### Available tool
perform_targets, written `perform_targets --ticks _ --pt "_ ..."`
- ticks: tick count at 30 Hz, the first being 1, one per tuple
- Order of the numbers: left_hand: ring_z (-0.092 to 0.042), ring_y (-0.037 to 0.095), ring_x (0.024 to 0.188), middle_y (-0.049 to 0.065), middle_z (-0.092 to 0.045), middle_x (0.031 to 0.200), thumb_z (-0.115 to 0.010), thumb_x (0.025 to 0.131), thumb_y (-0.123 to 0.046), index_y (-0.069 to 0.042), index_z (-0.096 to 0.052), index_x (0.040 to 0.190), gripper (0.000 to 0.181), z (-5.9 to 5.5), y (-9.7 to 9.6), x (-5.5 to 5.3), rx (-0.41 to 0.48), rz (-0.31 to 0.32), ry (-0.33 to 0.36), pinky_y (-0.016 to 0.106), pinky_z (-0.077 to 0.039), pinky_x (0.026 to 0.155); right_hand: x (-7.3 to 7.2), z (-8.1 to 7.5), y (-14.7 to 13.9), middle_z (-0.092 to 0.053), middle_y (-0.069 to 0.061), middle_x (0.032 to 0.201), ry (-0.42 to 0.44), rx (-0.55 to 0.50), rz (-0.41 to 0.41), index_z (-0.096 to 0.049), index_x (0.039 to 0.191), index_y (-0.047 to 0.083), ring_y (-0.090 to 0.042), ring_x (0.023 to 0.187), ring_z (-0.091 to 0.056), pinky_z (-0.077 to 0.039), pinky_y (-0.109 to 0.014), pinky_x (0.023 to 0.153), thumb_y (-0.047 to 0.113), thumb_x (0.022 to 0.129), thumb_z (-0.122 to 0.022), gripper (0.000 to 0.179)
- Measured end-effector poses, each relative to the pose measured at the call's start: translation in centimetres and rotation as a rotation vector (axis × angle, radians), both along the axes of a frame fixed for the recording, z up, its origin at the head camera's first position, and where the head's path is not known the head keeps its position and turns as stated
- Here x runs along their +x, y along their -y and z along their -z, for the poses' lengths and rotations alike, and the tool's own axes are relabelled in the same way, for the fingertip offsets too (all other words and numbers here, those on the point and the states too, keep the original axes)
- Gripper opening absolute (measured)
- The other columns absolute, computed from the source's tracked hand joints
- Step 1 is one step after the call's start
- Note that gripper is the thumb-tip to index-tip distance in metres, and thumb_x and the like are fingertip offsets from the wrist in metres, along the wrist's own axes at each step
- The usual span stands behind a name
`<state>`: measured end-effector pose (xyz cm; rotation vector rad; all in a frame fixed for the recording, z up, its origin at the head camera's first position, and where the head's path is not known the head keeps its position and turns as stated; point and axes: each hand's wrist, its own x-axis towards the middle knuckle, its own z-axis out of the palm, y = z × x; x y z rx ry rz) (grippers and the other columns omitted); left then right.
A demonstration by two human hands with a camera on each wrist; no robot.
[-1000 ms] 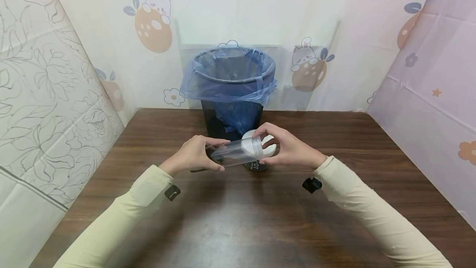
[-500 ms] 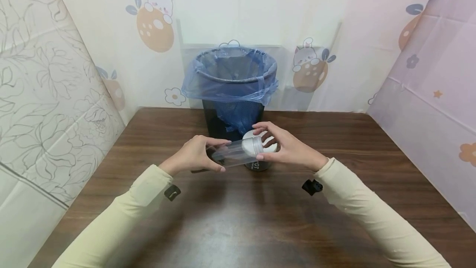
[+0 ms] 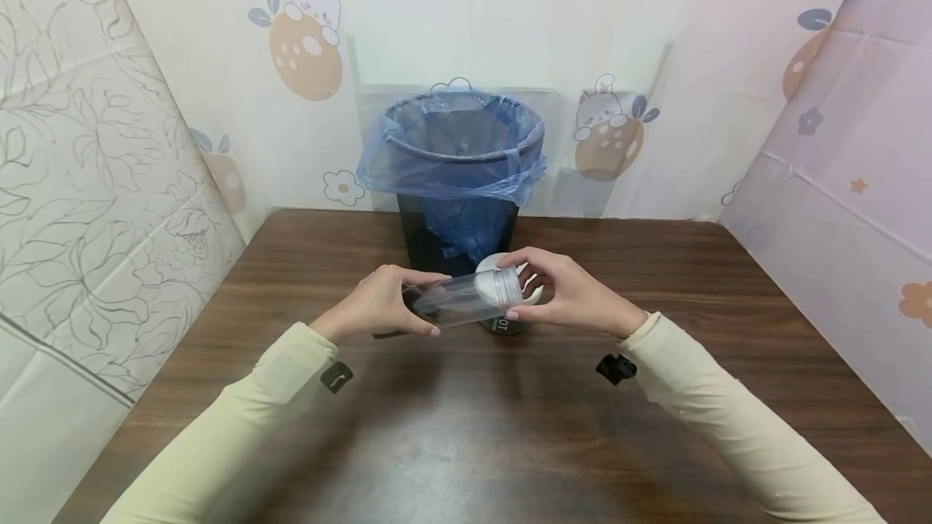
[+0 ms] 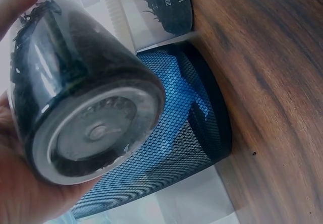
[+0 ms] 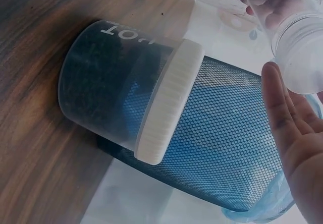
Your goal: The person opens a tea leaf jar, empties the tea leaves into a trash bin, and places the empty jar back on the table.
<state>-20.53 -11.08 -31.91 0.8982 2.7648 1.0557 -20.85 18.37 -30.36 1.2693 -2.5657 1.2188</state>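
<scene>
My left hand (image 3: pixel 374 303) grips the lower end of a clear plastic jar (image 3: pixel 457 303), held tilted almost sideways above the table. Dark, dry, leaf-like bits (image 4: pixel 60 65) gather towards its base in the left wrist view. At the other end, the thumb and fingers of my right hand (image 3: pixel 564 291) pinch the clear ridged lid (image 3: pixel 510 288). Behind the jar stands a wider clear canister (image 5: pixel 108 75) with a white ribbed lid (image 5: pixel 171 100) and dark contents. The head view shows it partly covered by the jar and my right hand.
A black mesh waste bin (image 3: pixel 418 237) lined with a blue plastic bag (image 3: pixel 415 174) stands just behind the canister. The brown wooden table (image 3: pixel 466 443) reaches back to printed curtains (image 3: pixel 510 14) on several sides.
My right hand's fingers spread and shifted on the lid half a second ago; now they close round it again, slightly lower and further right. My left hand and the jar stay almost still.
</scene>
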Motion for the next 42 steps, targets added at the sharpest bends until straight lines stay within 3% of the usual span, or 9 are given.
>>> perform_targets --ticks 6,14,24,34,42 --pt "-0.059 0.014 0.087 0.002 -0.068 0.107 -0.089 0.063 -0.027 -0.021 -0.064 0.127 0.069 0.0 0.0 -0.1 -0.001 -0.004 -0.001 0.033 -0.047 0.075 0.3 -0.3 0.2 -0.058 -0.009 0.113 0.0 -0.008 -0.006 -0.054 0.124 0.002 -0.023 0.089 -0.058 -0.052 -0.044 0.073 0.004 0.072 -0.083 0.06" --pt "-0.059 0.013 0.088 0.002 -0.068 0.108 -0.088 0.063 -0.032 -0.02 -0.064 0.127 0.07 0.0 0.1 0.0 -0.006 0.008 -0.007 0.033 -0.047 0.076 2.0 -2.4 1.1 -0.057 -0.015 0.111 -0.098 -0.011 -0.065 -0.053 0.117 -0.007 -0.025 0.09 -0.057 -0.052 -0.034 0.071 -0.005 0.068 -0.082 0.057" --pt "-0.06 0.014 0.089 0.002 -0.068 0.109 -0.088 0.063 -0.031 -0.02 -0.063 0.128 0.07 0.0 0.2 0.1 0.006 0.006 0.007 0.034 -0.048 0.076 2.1 -2.4 0.9 -0.057 -0.016 0.113 -0.113 -0.036 -0.074 -0.052 0.118 -0.008 -0.022 0.091 -0.057 -0.052 -0.04 0.072 -0.007 0.065 -0.083 0.061" --pt "-0.057 0.015 0.085 -0.001 -0.068 0.109 -0.088 0.063 -0.03 -0.023 -0.063 0.128 0.07 0.3 0.5 0.1 -0.007 -0.018 0.027 0.032 -0.046 0.072 1.8 -2.1 0.2 -0.056 -0.015 0.108 -0.099 -0.052 -0.08 -0.052 0.115 -0.008 -0.023 0.084 -0.058 -0.052 -0.028 0.072 -0.01 0.065 -0.082 0.058" --pt "-0.057 0.014 0.086 -0.001 -0.068 0.11 -0.087 0.064 -0.031 -0.023 -0.062 0.129 0.07 0.5 0.8 0.3 -0.002 -0.015 0.034 0.032 -0.046 0.072 2.0 -2.2 -0.6 -0.056 -0.015 0.109 -0.081 -0.029 -0.039 -0.052 0.115 -0.007 -0.022 0.085 -0.058 -0.053 -0.038 0.073 -0.01 0.065 -0.082 0.058"
